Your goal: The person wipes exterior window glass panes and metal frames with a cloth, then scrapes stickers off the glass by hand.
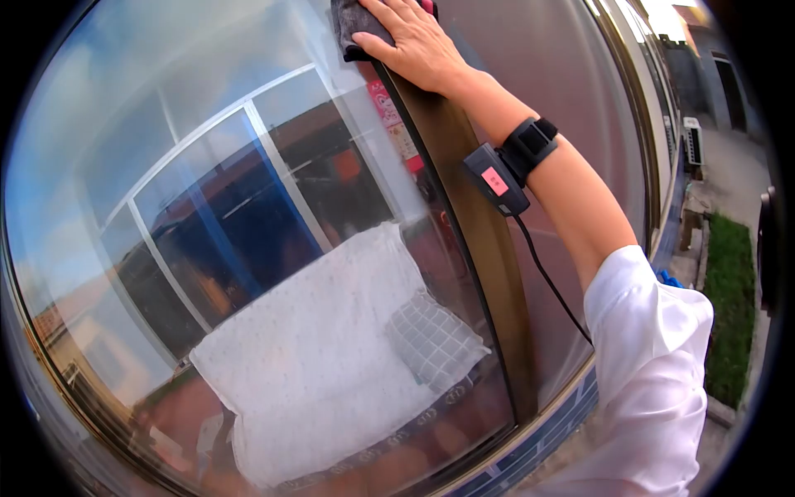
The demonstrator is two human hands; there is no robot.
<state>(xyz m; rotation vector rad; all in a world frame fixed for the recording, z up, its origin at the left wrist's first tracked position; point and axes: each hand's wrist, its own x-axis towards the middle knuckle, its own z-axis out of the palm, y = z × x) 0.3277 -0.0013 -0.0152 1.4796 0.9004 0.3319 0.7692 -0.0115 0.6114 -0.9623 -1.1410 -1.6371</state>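
Note:
My right hand (411, 41) lies flat near the top of the view, its fingers spread over a dark grey cloth (358, 29). The cloth is pressed against the window glass (248, 108) beside the upper part of the brown metal frame (472, 207). On my right wrist is a black strap (530, 145) with a small black device (497, 180) and a cable. My left hand is out of view.
Through the glass show a sofa with a white cover (315, 356) and a checked grey cushion (435, 340). Blue tiles (538, 447) run below the window. At the right are grass (729, 306), a paved path and an outdoor unit (692, 141).

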